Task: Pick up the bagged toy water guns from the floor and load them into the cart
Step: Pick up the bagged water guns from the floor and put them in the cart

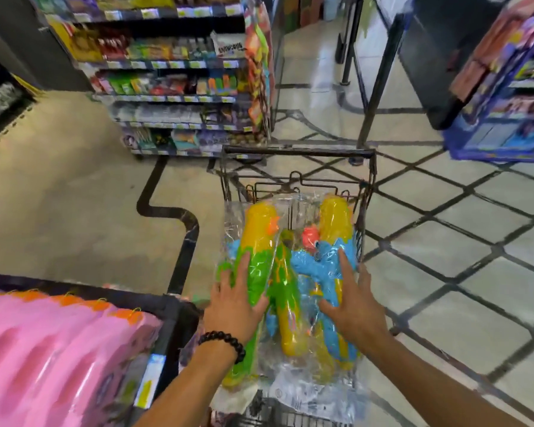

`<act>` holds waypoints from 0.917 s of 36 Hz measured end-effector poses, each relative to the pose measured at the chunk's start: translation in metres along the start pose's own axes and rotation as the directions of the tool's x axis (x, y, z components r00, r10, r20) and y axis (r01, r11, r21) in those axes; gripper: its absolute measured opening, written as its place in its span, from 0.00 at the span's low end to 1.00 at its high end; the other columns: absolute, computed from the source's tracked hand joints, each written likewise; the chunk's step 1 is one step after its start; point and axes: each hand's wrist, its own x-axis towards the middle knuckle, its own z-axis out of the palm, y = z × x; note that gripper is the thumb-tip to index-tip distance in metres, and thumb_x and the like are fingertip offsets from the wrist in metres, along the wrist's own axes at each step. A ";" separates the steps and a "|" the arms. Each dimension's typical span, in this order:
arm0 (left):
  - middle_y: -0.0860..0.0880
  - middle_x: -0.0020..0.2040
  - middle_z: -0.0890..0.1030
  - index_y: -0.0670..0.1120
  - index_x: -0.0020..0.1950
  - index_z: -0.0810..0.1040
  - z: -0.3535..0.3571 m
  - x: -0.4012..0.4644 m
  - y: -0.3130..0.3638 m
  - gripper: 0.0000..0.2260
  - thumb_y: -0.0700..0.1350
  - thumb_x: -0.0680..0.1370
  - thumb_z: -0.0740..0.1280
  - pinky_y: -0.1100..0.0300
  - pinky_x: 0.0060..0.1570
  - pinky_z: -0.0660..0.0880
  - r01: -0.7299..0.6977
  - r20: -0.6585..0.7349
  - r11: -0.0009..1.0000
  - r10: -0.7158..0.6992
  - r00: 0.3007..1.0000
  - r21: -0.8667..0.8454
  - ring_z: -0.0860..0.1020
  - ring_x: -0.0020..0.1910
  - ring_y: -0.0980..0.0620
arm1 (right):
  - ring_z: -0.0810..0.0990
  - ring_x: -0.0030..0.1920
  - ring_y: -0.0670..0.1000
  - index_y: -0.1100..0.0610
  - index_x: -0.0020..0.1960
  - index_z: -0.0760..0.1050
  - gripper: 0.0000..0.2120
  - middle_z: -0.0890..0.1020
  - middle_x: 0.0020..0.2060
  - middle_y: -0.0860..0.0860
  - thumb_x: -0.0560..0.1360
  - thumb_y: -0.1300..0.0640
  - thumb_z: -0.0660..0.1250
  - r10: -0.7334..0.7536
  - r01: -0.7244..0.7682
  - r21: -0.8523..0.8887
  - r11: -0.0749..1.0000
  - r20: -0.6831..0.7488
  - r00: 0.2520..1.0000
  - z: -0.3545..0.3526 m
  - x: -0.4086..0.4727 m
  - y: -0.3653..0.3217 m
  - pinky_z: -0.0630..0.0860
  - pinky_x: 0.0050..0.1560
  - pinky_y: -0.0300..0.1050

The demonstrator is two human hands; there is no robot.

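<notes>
Your left hand [239, 298] and right hand [350, 298] lie flat, fingers straight, pressing the bagged guns [285, 272] that fill the cart [299, 155]. A pink pack [53, 343] sits near-left of the cart; beyond it stand shelves [173, 97], their goods apparently packaged, though blurred.

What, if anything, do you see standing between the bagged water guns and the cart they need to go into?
Nothing visible does. The bagged water guns already lie on top of the wire cart, and both the left hand and the right hand rest flat on the bags with fingers straight. No other object sits between them.
</notes>
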 end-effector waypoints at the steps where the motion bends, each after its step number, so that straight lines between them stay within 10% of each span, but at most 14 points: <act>1: 0.44 0.74 0.67 0.67 0.80 0.37 0.007 0.007 -0.002 0.46 0.66 0.73 0.66 0.40 0.56 0.78 0.006 0.014 1.000 -0.006 1.000 -0.010 0.71 0.69 0.37 | 0.83 0.54 0.57 0.26 0.77 0.34 0.54 0.50 0.81 0.49 0.70 0.40 0.73 0.008 -0.008 -0.012 1.000 -0.002 1.000 0.004 0.005 0.002 0.83 0.45 0.59; 23: 0.41 0.78 0.60 0.66 0.79 0.32 0.174 0.101 0.025 0.46 0.67 0.76 0.65 0.42 0.62 0.74 0.078 0.277 0.993 -0.052 0.959 -0.085 0.64 0.74 0.35 | 0.65 0.75 0.66 0.35 0.81 0.38 0.52 0.49 0.82 0.54 0.73 0.42 0.74 0.323 -0.319 -0.234 0.918 -0.020 0.946 0.107 0.096 0.069 0.77 0.58 0.63; 33: 0.43 0.79 0.55 0.63 0.81 0.41 0.215 0.117 0.058 0.37 0.63 0.80 0.60 0.41 0.65 0.72 -0.003 0.420 0.999 0.017 0.907 -0.034 0.60 0.74 0.35 | 0.63 0.77 0.63 0.56 0.84 0.52 0.36 0.56 0.81 0.62 0.80 0.63 0.63 0.327 -0.308 -0.162 0.938 0.112 0.938 0.143 0.104 0.085 0.69 0.70 0.54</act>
